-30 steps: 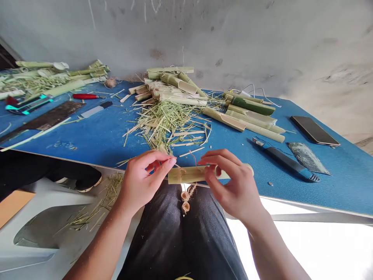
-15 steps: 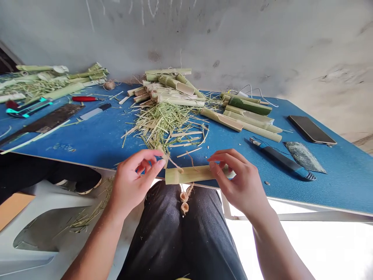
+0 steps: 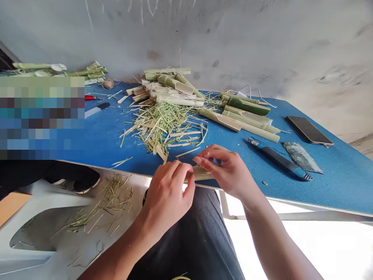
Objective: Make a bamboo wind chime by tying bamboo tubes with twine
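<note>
A split bamboo piece lies along the table's front edge, mostly covered by both hands. My left hand is over its left end with fingers curled; their tips and anything in them are hidden. My right hand is above the bamboo's right part, thumb and forefinger pinched together. A thin strand of twine seems to be in that pinch, close to the left fingers, though it barely shows. Bamboo shavings are heaped on the table beyond the hands.
On the blue table are stacked bamboo pieces, more split bamboo, a utility knife, a dark flat plate and a phone. A knife lies left, beside a pixelated patch. Shavings litter the floor.
My left hand has moved right over the bamboo's left end, and my right hand has shifted left, bringing them close together. The small rings hanging on twine are now hidden.
</note>
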The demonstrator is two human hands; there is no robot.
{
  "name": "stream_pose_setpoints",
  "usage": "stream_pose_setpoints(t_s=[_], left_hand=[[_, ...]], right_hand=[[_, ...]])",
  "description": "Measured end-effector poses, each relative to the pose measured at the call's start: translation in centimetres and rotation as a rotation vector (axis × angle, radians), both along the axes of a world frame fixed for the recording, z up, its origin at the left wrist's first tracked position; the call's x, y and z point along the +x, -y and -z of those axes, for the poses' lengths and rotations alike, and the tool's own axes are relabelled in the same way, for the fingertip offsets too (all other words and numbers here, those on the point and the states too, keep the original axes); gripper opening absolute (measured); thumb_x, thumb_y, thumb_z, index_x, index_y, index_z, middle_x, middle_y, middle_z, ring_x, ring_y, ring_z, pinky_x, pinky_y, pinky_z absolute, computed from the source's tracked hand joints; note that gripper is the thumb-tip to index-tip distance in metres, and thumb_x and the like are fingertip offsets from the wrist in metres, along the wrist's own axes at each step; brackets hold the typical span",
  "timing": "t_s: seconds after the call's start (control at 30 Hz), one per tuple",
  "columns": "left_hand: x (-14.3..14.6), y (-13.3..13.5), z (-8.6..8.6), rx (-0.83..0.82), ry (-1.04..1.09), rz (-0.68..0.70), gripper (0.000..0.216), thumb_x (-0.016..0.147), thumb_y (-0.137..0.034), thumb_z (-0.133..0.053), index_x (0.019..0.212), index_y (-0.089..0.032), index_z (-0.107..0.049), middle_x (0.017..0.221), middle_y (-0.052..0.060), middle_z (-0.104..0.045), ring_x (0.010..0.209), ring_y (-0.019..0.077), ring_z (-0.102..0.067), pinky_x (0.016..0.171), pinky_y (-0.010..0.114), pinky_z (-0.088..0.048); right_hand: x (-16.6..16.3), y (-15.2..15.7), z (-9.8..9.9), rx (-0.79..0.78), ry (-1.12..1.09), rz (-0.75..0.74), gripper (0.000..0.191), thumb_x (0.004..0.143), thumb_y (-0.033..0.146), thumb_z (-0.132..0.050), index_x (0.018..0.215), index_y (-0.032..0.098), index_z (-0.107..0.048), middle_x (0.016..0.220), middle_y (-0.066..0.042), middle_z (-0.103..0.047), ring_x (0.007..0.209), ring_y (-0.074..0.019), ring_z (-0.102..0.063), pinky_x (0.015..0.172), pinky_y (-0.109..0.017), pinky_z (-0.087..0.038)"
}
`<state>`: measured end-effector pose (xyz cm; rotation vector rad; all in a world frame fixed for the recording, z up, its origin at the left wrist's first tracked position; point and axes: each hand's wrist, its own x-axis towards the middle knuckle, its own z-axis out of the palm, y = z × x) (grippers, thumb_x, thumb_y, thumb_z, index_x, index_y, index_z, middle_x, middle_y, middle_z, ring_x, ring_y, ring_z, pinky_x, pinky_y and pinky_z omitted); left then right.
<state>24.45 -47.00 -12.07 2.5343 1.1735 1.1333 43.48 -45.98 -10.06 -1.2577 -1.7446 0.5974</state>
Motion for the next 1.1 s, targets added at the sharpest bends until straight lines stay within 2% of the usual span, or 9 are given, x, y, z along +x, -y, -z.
stream_pose_setpoints(t_s=[0.1,0.23,0.47,0.7,0.8,0.93,1.03,1.1], left_hand=[[-0.1,-0.6,-0.4,-0.069,0.011,0.019,0.008,0.097,-0.012,-0.062,0.099,-0.019,-0.066,0.090,0.002,-0.068,0.084,0.0214,-0.066,0.078,0.036,-0.049],[0.0,-1.0,-1.0,-0.127,-0.007,0.025,0.010,0.095,-0.013,-0.067,0.103,-0.018,-0.069,0.092,0.004,-0.069,0.083,0.0221,-0.068,0.075,0.035,-0.050],[0.0,-1.6,-0.6,-0.169,-0.012,0.094,0.010,0.098,-0.013,-0.068,0.103,-0.019,-0.073,0.098,0.004,-0.073,0.092,0.0244,-0.071,0.084,0.038,-0.052],[0.3,-2.2,-0.7,-0.195,0.052,0.117,0.013,0.095,-0.009,-0.070,0.099,-0.022,-0.075,0.095,0.002,-0.075,0.089,0.0217,-0.072,0.079,0.033,-0.050],[0.7,-2.3,-0.4,-0.154,0.075,0.106,0.012,0.095,-0.010,-0.071,0.093,-0.021,-0.074,0.087,0.001,-0.072,0.081,0.0201,-0.069,0.074,0.032,-0.048],[1.2,-2.5,0.2,-0.091,0.183,0.112,0.011,0.096,-0.010,-0.070,0.096,-0.020,-0.075,0.081,0.001,-0.071,0.074,0.0180,-0.066,0.070,0.031,-0.046],[1.0,-2.5,0.2,-0.136,0.296,0.165,0.020,0.094,-0.003,-0.065,0.091,-0.019,-0.074,0.086,0.001,-0.073,0.080,0.0162,-0.068,0.073,0.028,-0.049],[0.5,-2.5,0.1,-0.196,0.334,0.184,0.024,0.091,0.002,-0.063,0.085,-0.019,-0.074,0.089,0.002,-0.072,0.082,0.0146,-0.069,0.069,0.025,-0.048]], right_hand=[[0.6,0.3,-0.2,0.012,-0.008,0.006,0.022,0.099,0.035,-0.074,0.083,0.021,-0.080,0.084,-0.002,-0.072,0.075,-0.0144,-0.066,0.067,-0.026,-0.049],[0.2,0.5,-0.2,0.138,-0.042,0.016,0.018,0.098,0.029,-0.076,0.083,0.020,-0.082,0.079,-0.002,-0.070,0.071,-0.0137,-0.065,0.065,-0.025,-0.049],[-1.0,0.3,0.5,0.280,-0.094,0.058,0.024,0.097,0.024,-0.076,0.073,0.021,-0.080,0.073,-0.001,-0.066,0.068,-0.0137,-0.061,0.061,-0.026,-0.046],[-1.6,0.7,-0.4,0.362,-0.164,0.096,0.018,0.096,0.018,-0.076,0.081,0.024,-0.084,0.070,0.000,-0.066,0.067,-0.0135,-0.061,0.060,-0.027,-0.047],[-1.4,0.7,-1.0,0.348,-0.198,0.091,0.016,0.094,0.019,-0.078,0.080,0.025,-0.084,0.068,0.002,-0.064,0.065,-0.0127,-0.058,0.059,-0.026,-0.046],[-0.7,1.1,-0.9,0.282,-0.207,0.083,0.017,0.097,0.025,-0.076,0.081,0.025,-0.083,0.068,0.002,-0.063,0.065,-0.0127,-0.057,0.058,-0.026,-0.044],[-0.1,1.9,-0.4,0.217,-0.110,0.085,0.025,0.102,0.030,-0.070,0.080,0.022,-0.079,0.070,0.000,-0.062,0.065,-0.0128,-0.057,0.057,-0.026,-0.042],[0.2,2.4,0.0,0.200,0.016,0.096,0.035,0.105,0.031,-0.065,0.072,0.020,-0.070,0.067,0.001,-0.057,0.063,-0.0122,-0.053,0.057,-0.027,-0.038]])
